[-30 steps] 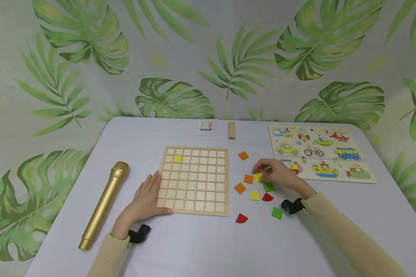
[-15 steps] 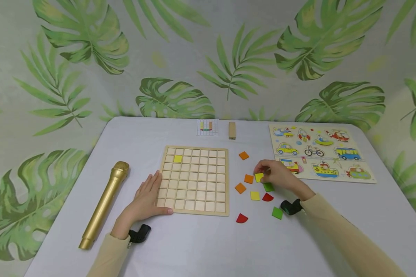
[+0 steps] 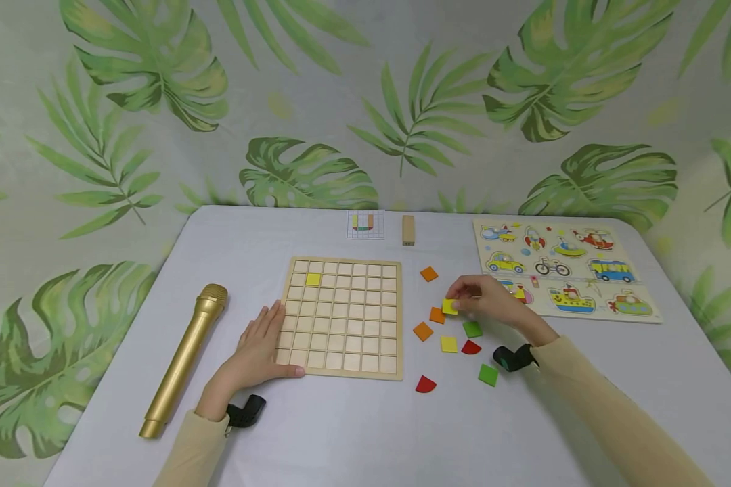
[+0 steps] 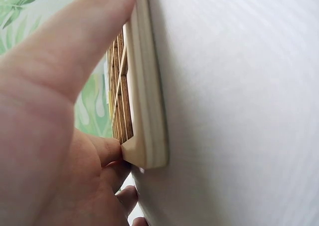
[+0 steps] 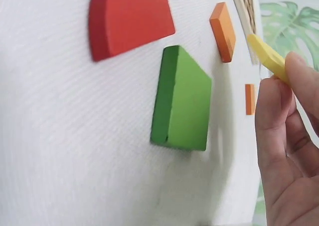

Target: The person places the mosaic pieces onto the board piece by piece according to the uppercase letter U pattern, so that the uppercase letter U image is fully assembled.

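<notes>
While the seated yellow tile (image 3: 313,279) fills one cell, nine other pieces are off the wooden grid board (image 3: 344,328)

As far as we can judge, the work is near its start. We count a single piece in the board, one cell in from the left column and one row down from the far side. On the pattern card (image 3: 365,224), at the back of the table (image 3: 341,433), we make out a U shape with a yellow upright, an orange upright, and green and red along its base; no orange, green or red sits in the grid. To the right of the board lie three orange square tiles (image 3: 423,331), the loose yellow tile (image 3: 449,344), two green square tiles (image 3: 488,375) and two red quarter-circle tiles (image 3: 426,384).

The ninth piece, the held yellow tile (image 5: 269,59), is in our right hand (image 3: 487,301), pinched between thumb and finger so that much of it juts past the fingertips, on the side toward the board. Our right wrist view shows it tilted and apart from the tabletop. From the head it overlaps an orange square, though we cannot tell how high above it is.

Our left hand (image 3: 257,345) touches the board at its near left corner, fingers extended along the left edge, thumb spread well away from them, with no tile in its grasp.
</notes>
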`<state>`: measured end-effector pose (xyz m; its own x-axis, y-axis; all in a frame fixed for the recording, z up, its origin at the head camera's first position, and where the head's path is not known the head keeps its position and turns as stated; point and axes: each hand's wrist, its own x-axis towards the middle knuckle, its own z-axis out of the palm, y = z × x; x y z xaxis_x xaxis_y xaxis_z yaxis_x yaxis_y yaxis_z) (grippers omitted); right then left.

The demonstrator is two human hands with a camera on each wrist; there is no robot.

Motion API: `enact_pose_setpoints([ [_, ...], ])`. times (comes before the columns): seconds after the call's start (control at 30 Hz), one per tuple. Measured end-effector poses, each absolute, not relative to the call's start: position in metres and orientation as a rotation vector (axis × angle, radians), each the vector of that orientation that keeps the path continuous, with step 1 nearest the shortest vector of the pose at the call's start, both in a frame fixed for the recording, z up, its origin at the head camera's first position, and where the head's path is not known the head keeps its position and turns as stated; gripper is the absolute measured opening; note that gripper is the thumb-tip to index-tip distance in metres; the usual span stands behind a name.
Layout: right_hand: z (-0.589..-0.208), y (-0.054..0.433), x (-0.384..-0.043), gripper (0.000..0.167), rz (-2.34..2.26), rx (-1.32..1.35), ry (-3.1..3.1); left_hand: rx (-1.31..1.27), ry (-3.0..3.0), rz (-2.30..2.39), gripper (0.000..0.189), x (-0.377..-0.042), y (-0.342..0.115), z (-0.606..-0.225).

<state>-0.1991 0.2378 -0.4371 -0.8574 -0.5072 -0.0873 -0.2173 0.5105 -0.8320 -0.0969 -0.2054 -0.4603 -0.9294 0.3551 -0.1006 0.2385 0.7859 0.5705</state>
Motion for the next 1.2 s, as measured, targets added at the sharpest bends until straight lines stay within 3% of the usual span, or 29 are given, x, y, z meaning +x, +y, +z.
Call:
enact_pose_setpoints([
  [0.33,-0.432,0.212,-0.203,0.015,-1.377,-0.567,2.34,0.46,2.766,0.858,0.125,-0.097,-0.205,-0.46],
  [1.2,-0.422,0.113,-0.226,0.012,-1.45,-0.741,2.246,0.453,2.774,0.859,0.123,-0.096,-0.205,-0.459],
])
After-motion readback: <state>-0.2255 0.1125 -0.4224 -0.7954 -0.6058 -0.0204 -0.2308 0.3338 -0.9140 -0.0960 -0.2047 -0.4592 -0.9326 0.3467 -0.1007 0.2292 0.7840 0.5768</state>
